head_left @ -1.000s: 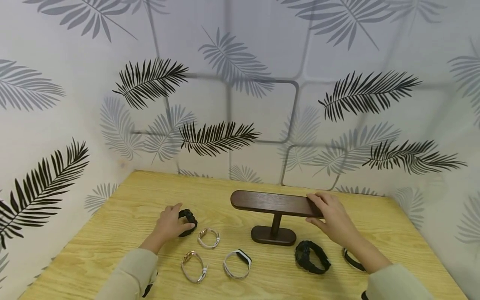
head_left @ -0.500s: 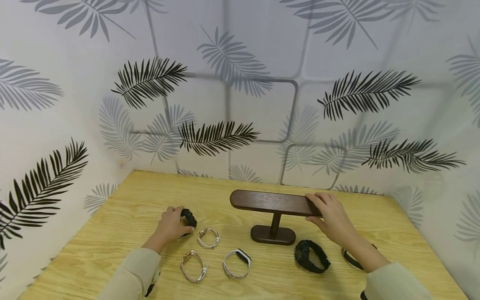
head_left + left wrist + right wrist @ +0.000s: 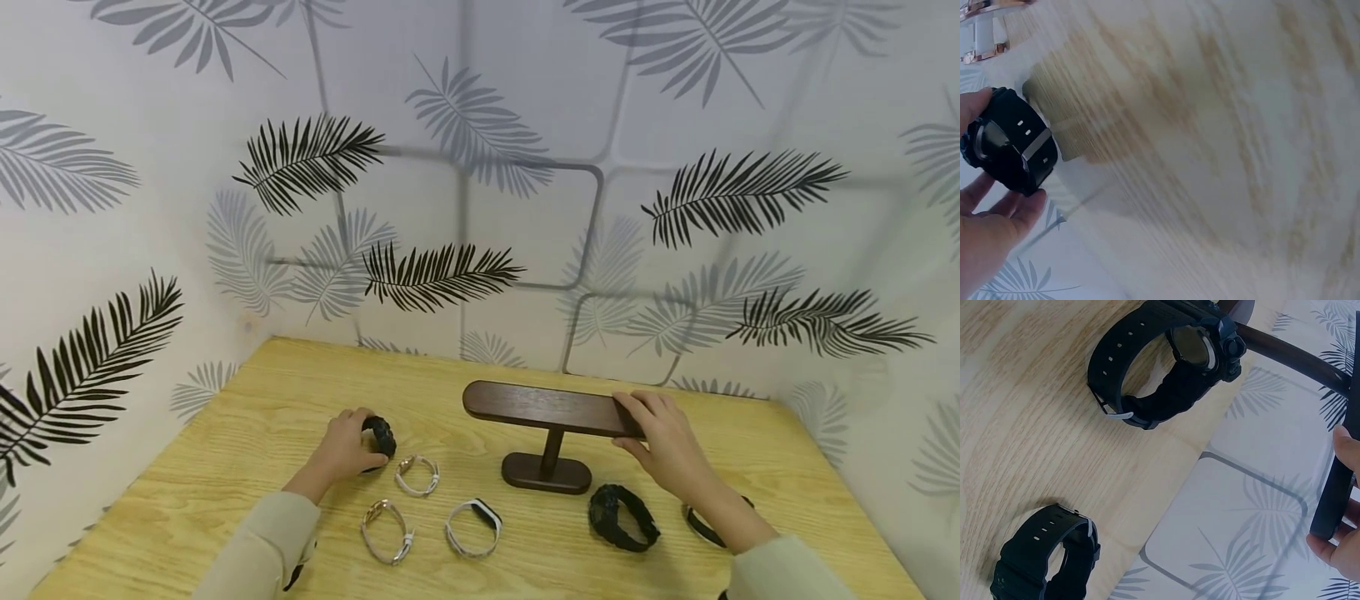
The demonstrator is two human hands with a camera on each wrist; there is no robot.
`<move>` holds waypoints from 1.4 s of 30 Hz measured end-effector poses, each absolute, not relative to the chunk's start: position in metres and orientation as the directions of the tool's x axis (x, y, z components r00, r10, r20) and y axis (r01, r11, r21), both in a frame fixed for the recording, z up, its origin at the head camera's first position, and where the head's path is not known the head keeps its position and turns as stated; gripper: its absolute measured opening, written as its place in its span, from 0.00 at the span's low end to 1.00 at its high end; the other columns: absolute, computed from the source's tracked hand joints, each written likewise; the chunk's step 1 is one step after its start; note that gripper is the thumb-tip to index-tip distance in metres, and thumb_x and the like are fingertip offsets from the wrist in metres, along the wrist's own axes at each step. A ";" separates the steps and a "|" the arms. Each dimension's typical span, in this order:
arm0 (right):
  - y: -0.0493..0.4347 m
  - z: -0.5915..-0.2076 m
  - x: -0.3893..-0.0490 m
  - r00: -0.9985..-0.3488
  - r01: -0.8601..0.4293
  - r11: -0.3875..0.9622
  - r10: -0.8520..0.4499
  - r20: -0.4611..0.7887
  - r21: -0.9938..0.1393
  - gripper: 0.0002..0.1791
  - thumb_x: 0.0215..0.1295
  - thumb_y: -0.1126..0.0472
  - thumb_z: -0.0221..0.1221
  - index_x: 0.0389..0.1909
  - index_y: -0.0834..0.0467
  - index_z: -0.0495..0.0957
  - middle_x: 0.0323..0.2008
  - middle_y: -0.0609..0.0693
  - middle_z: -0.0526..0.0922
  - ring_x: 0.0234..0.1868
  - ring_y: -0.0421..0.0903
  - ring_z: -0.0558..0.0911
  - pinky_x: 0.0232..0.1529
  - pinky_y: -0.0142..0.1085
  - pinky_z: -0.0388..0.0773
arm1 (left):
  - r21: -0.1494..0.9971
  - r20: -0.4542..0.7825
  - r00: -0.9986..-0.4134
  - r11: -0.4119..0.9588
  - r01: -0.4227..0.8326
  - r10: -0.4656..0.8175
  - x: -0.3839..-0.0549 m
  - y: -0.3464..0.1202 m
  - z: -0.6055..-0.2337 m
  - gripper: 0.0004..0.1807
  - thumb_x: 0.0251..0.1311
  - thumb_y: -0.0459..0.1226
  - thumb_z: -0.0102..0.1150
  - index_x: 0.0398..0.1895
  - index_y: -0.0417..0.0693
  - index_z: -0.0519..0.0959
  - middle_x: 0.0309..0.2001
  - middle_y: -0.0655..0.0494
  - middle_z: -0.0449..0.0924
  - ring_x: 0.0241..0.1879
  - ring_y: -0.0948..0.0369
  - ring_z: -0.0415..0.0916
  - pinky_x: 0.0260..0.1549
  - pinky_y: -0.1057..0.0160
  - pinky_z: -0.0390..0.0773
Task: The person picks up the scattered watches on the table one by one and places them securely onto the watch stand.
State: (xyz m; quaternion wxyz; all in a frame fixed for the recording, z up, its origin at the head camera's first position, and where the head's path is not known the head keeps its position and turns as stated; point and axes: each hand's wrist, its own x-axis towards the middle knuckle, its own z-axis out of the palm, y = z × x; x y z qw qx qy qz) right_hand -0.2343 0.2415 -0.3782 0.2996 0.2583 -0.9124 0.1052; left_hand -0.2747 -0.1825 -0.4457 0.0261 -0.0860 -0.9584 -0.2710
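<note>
At the left of the table, my left hand [image 3: 343,446] holds a black wristwatch [image 3: 383,437] between thumb and fingers. The left wrist view shows the holed strap of this watch [image 3: 1036,140] facing the camera, with fingertips at both sides. My right hand [image 3: 663,442] grips the right end of a dark brown wooden T-shaped watch stand [image 3: 547,404], thumb below the bar and fingers over the top. The stand is upright, and no watch hangs on its bar. Close to the right hand lies a bigger black watch [image 3: 622,517], buckled in a loop.
Two thin pale watches with gold-coloured cases, one farther back [image 3: 417,476] and one nearer [image 3: 386,533], lie beside a white-banded smart band [image 3: 475,528]. Another black watch [image 3: 703,527] is partly behind the right forearm. A leaf-patterned backdrop [image 3: 495,208] rises behind the table.
My left fingers have come over the top of the black watch, and the watch has shifted slightly in the hand. The right hand keeps its grip on the stand, which stays in place.
</note>
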 end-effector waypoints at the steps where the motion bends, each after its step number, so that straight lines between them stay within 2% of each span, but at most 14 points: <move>1: 0.242 -0.379 -0.234 -0.685 -0.536 0.843 -0.409 0.604 -0.037 0.33 0.42 0.63 0.71 0.54 0.63 0.73 0.45 0.60 0.76 0.47 0.59 0.73 0.44 0.55 0.72 | 0.523 0.104 -0.983 0.832 0.184 0.152 -0.275 -0.183 -0.446 0.37 0.47 0.38 0.70 0.58 0.32 0.65 0.56 0.30 0.67 0.57 0.35 0.63 0.52 0.40 0.69; 12: 0.243 -0.381 -0.235 -0.675 -0.541 0.840 -0.407 0.616 -0.038 0.33 0.42 0.64 0.71 0.53 0.63 0.73 0.45 0.61 0.75 0.47 0.60 0.72 0.43 0.56 0.71 | 0.633 0.211 -0.961 0.724 0.274 0.179 -0.277 -0.182 -0.442 0.36 0.44 0.33 0.71 0.57 0.31 0.64 0.55 0.33 0.66 0.52 0.41 0.69 0.50 0.45 0.73; 20: 0.242 -0.381 -0.234 -0.678 -0.537 0.843 -0.405 0.614 -0.037 0.33 0.43 0.64 0.71 0.54 0.63 0.73 0.46 0.61 0.75 0.47 0.60 0.73 0.43 0.56 0.71 | 0.701 0.280 -0.932 0.615 0.362 0.229 -0.280 -0.171 -0.438 0.36 0.43 0.32 0.71 0.57 0.33 0.66 0.56 0.37 0.69 0.58 0.42 0.67 0.60 0.47 0.67; 24: 0.242 -0.382 -0.235 -0.678 -0.535 0.844 -0.401 0.616 -0.040 0.33 0.43 0.64 0.71 0.54 0.63 0.73 0.46 0.61 0.75 0.47 0.61 0.73 0.42 0.55 0.71 | 0.711 0.309 -0.921 0.586 0.390 0.238 -0.279 -0.163 -0.432 0.36 0.43 0.31 0.71 0.58 0.33 0.65 0.57 0.38 0.70 0.60 0.43 0.66 0.61 0.49 0.66; 32: 0.242 -0.382 -0.234 -0.685 -0.534 0.844 -0.397 0.611 -0.049 0.33 0.43 0.64 0.70 0.54 0.63 0.73 0.45 0.61 0.75 0.47 0.61 0.72 0.43 0.56 0.71 | 0.755 0.343 -0.901 0.493 0.433 0.266 -0.277 -0.148 -0.419 0.38 0.43 0.27 0.70 0.60 0.31 0.63 0.59 0.35 0.68 0.61 0.43 0.67 0.60 0.57 0.67; 42: 0.242 -0.382 -0.234 -0.658 -0.542 0.840 -0.403 0.636 -0.029 0.33 0.41 0.64 0.71 0.53 0.63 0.74 0.44 0.61 0.76 0.45 0.61 0.73 0.41 0.55 0.72 | 0.738 0.386 -0.868 0.459 0.494 0.313 -0.273 -0.137 -0.404 0.37 0.45 0.31 0.70 0.60 0.35 0.64 0.59 0.37 0.69 0.60 0.44 0.68 0.58 0.54 0.70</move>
